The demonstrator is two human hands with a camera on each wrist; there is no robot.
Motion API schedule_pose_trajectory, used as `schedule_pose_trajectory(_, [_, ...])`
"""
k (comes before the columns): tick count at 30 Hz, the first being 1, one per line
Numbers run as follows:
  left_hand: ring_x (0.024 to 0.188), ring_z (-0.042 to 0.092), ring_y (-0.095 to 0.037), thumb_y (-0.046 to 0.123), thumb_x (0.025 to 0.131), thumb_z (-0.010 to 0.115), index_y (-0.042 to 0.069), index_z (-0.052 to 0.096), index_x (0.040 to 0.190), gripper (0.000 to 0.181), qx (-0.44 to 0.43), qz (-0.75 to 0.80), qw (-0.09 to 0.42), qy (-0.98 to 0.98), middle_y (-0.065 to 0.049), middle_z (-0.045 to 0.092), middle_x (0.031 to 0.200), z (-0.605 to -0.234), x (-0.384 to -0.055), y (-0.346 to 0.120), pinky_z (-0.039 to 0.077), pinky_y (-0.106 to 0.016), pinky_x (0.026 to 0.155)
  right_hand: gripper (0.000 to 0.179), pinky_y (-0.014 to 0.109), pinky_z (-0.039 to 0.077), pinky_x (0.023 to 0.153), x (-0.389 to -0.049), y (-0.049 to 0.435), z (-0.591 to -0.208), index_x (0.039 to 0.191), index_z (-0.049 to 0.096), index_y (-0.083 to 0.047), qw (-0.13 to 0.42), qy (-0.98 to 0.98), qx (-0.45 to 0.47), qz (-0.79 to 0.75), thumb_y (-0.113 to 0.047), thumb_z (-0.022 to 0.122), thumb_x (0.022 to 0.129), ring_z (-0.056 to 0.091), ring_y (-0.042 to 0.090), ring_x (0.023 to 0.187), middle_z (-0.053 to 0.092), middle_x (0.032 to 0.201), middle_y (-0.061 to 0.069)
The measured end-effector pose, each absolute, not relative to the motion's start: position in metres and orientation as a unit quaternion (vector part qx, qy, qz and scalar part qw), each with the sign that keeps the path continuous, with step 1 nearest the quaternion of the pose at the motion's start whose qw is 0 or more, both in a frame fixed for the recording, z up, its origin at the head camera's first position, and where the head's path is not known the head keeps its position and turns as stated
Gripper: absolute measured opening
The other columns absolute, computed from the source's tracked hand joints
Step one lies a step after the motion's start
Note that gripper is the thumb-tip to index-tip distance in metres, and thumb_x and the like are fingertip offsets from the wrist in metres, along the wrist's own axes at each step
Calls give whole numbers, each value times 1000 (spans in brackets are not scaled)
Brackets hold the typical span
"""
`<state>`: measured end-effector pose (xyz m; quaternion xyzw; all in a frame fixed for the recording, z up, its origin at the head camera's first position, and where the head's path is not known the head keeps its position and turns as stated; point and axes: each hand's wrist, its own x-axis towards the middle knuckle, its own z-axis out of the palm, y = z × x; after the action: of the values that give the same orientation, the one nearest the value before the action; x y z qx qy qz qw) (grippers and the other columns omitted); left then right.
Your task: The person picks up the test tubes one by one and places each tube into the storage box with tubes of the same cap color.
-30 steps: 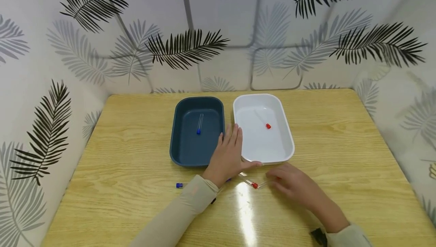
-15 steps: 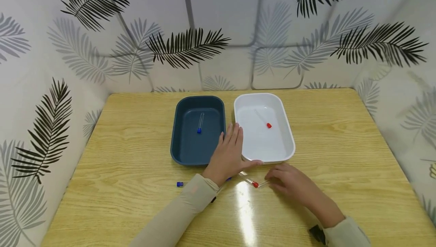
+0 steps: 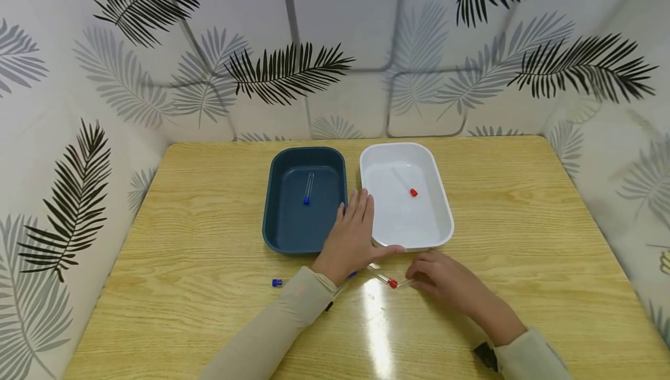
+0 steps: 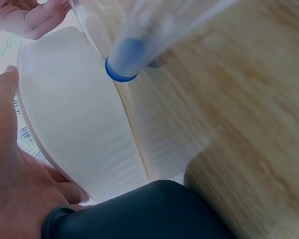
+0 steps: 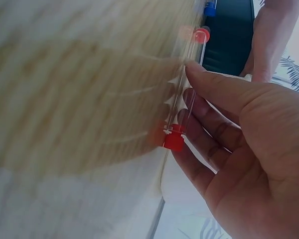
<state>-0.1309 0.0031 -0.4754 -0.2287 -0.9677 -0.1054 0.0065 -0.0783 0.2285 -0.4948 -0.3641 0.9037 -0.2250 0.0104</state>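
My left hand [image 3: 348,240] lies with straight fingers over the adjoining rims of a dark blue tray [image 3: 303,234] and a white tray [image 3: 408,226]. Thumb and fingertips of my right hand [image 3: 445,280] pinch a clear test tube with a red cap [image 5: 173,139], low over the table in front of the white tray. Just left of it, a second red-capped test tube [image 3: 381,276] lies on the table, partly hidden by my left hand. Below that wrist, the left wrist view shows a blue-capped test tube [image 4: 123,67] close up.
One blue-capped tube [image 3: 307,191] lies in the dark tray, and one red-capped tube [image 3: 413,192] in the white tray. Another blue cap [image 3: 277,282] shows left of my left sleeve [image 3: 282,316], which hides part of the wooden table [image 3: 199,240].
The right-hand fingers have shifted slightly and the red cap that showed at them a second ago is now hidden in the head view. My left hand stays in place.
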Motion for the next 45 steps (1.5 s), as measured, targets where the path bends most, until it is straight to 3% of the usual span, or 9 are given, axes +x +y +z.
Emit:
schedule_pose_trajectory(18, [141, 0, -25, 87, 70, 27, 4, 10, 149, 116, -215, -106, -23, -971, -11, 5, 155, -475, -131, 4, 12, -46, 111, 10, 31, 48, 76, -78, 230, -495, 87, 67, -14, 18, 905, -354, -235, -12, 73, 79, 54, 10, 85, 60, 88, -9])
schedule_pose_trajectory(29, [141, 2, -26, 88, 70, 26, 4, 10, 149, 117, -216, -111, -17, -970, -11, 5, 155, -477, -131, 4, 12, -46, 111, 14, 28, 49, 74, -71, 236, -490, 89, 65, -14, 5, 900, -347, -264, -10, 73, 79, 55, 7, 84, 59, 88, -10])
schedule_pose_trajectory(38, [141, 5, -27, 87, 70, 29, 3, 13, 149, 116, -218, -109, -5, -970, -12, 8, 155, -477, -131, 4, 13, -47, 110, 9, 35, 52, 74, -68, 247, -467, 95, 65, -17, 56, 887, -281, -361, -19, 67, 86, 60, 6, 88, 61, 91, -16])
schedule_pose_trajectory(45, [141, 0, -24, 88, 70, 27, 4, 11, 149, 116, -217, -109, -14, -970, -11, 5, 155, -478, -131, 5, 11, -46, 111, 12, 32, 53, 73, -76, 259, -452, 98, 66, -20, 39, 876, -244, -413, -18, 67, 86, 63, 7, 88, 65, 93, -14])
